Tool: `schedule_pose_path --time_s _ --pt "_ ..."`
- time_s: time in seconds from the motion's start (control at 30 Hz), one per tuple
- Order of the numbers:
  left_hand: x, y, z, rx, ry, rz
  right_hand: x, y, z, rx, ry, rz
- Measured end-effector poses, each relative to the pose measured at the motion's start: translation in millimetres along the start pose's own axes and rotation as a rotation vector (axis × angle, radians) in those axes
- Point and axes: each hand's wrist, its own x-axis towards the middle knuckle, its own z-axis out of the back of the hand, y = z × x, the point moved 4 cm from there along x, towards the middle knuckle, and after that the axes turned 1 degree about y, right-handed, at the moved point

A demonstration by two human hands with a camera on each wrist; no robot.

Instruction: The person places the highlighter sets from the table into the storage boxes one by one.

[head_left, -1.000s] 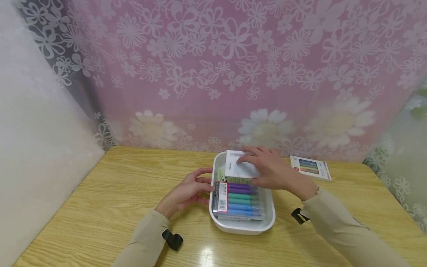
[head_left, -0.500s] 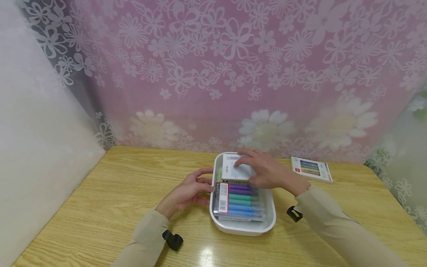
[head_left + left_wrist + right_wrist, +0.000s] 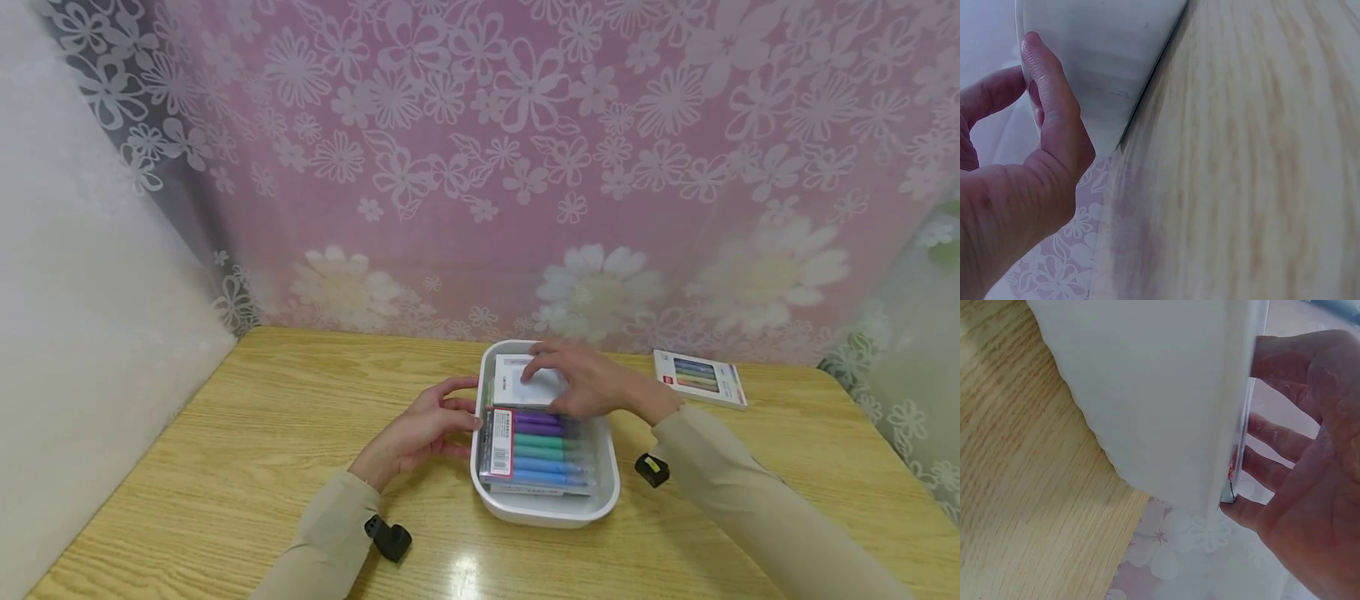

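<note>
A white plastic tub (image 3: 543,517) sits on the table with boxed items inside. My right hand (image 3: 588,379) reaches into its far end and holds a small white box (image 3: 513,383), thumb on the near edge and fingers spread over the top and far side. Nearer lies a clear pack of markers (image 3: 536,450) in purple, green and blue, with a red-edged barcode label. My left hand (image 3: 420,429) rests against the tub's left side; its fingertips touch the wall and rim, as the left wrist view shows. In the right wrist view, my right hand's fingers (image 3: 1272,478) are at the tub's rim.
A white windowed box of coloured pens (image 3: 697,379) lies on the wooden table (image 3: 322,375), to the right of the tub near the back edge. Behind the table hangs a pink flowered curtain (image 3: 465,183). Black cameras (image 3: 387,537) sit on both wrists.
My right hand has moved left and down with the white box, which now lies level in the tub's far end and covers the green item beneath. The left hand has stayed put.
</note>
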Motion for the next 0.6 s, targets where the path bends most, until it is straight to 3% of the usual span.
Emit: schedule_pose_path --time_s 0.23,0.6 --pt "-0.3 0.4 0.1 -0.001 -0.008 0.001 5.2 -0.8 -3.1 0.043 0.074 -0.011" --pt "1.4 1.1 -0.5 -0.016 -0.003 0.006 8.7 2.0 -4.9 0.064 0.094 -0.002"
